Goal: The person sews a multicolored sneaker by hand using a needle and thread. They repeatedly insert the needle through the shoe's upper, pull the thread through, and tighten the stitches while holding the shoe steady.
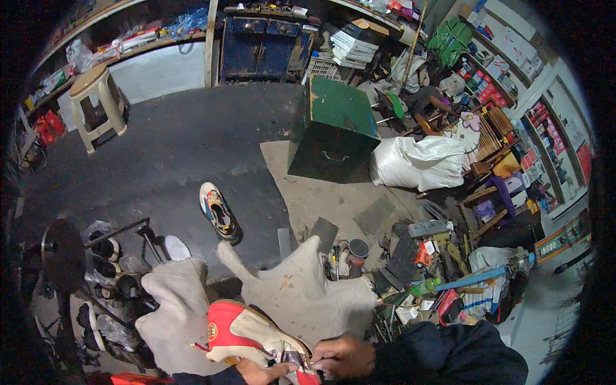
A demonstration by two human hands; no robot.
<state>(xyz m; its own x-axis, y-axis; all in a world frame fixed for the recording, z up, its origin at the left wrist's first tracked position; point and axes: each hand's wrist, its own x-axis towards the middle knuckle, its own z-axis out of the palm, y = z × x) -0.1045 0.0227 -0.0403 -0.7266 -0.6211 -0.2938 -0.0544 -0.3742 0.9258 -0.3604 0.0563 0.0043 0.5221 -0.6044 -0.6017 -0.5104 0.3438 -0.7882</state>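
Note:
A red and cream sneaker [247, 330] lies tilted across my lap at the bottom middle, over a pale cloth [301, 292]. My left hand [260, 372] grips it from the near side, with the thumb pressed on the dark patch at its right end. Curled fingers of my right hand [346, 356] pinch the edge of that same end. Whether a small tool or thread sits between those fingers is hidden. Beyond the cloth, a second, multicoloured sneaker [218, 212] stands alone on the dark floor.
A green metal box [333, 128] and a white sack [420, 160] stand ahead. Tools, scraps and a green-capped bottle [427, 287] clutter the right. At left are a black metal stand [119, 231] and several shoes; a plastic stool [96, 102] stands farther back.

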